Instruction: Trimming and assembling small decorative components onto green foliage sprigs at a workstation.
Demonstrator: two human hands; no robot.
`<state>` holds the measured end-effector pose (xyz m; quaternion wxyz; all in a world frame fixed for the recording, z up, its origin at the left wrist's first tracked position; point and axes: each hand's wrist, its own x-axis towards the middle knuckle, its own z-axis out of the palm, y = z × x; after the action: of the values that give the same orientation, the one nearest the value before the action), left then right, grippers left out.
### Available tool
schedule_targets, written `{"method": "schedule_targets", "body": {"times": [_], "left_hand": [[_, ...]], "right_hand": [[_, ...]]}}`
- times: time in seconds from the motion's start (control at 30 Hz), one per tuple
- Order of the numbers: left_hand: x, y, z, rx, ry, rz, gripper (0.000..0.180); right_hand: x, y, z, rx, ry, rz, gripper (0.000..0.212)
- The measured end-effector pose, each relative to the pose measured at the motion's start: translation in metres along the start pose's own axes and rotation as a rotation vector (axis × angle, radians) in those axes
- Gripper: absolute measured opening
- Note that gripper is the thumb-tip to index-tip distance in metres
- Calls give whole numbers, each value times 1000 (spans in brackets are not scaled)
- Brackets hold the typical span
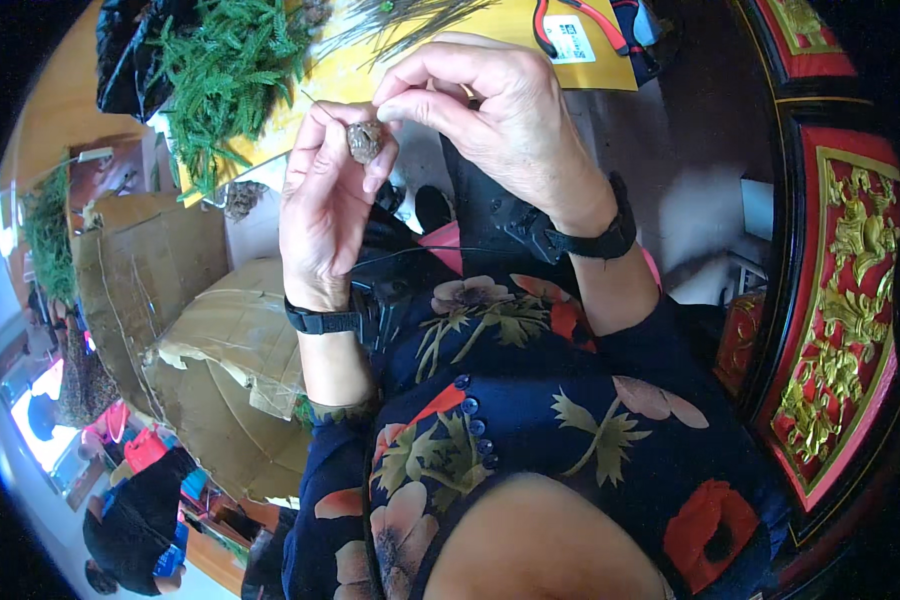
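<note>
A small brown pine cone [365, 142] is held between the thumb and fingers of my left hand [322, 205]. One thin dark wire [317, 103] sticks out beside it, past the left fingertips. Right by the top of the cone, the thumb and forefinger of my right hand [515, 125] are pinched together. What lies in that pinch is too small to make out. Beyond my hands, a bundle of thin dark wires [435, 22] lies on the yellow table top [602, 78].
Green artificial fir sprigs [232, 75] are heaped on the table at the left. Red-handled pliers [610, 28] lie at the far right. An open cardboard box [235, 340] stands left of me. Carved red-and-gold panels [845, 300] rise at the right. Another person [140, 525] is at lower left.
</note>
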<state>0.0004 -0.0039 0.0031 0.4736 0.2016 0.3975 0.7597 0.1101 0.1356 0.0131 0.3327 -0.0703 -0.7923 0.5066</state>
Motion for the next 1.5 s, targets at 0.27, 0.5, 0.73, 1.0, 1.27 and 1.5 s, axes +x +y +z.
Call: {"method": "schedule_targets", "body": {"times": [0.27, 0.5, 0.73, 1.0, 1.27, 1.5], "left_hand": [[0, 4, -13, -212, -149, -111, 15], [0, 6, -6, -132, 22, -80, 18], [-4, 2, 2, -1, 149, -38, 29], [-8, 8, 15, 242, 198, -71, 20], [-10, 19, 16, 248, 94, -239, 15], [-10, 12, 7, 98, 69, -180, 10]], "right_hand": [[-3, 5, 7, 262, 64, 196, 17], [-5, 18, 11, 484, -38, 383, 21], [-5, 10, 18, 470, -121, 412, 20], [-3, -1, 18, 461, -110, 438, 14], [-1, -11, 27, 338, 46, 328, 9], [-4, -22, 41, 135, 166, 234, 4]]}}
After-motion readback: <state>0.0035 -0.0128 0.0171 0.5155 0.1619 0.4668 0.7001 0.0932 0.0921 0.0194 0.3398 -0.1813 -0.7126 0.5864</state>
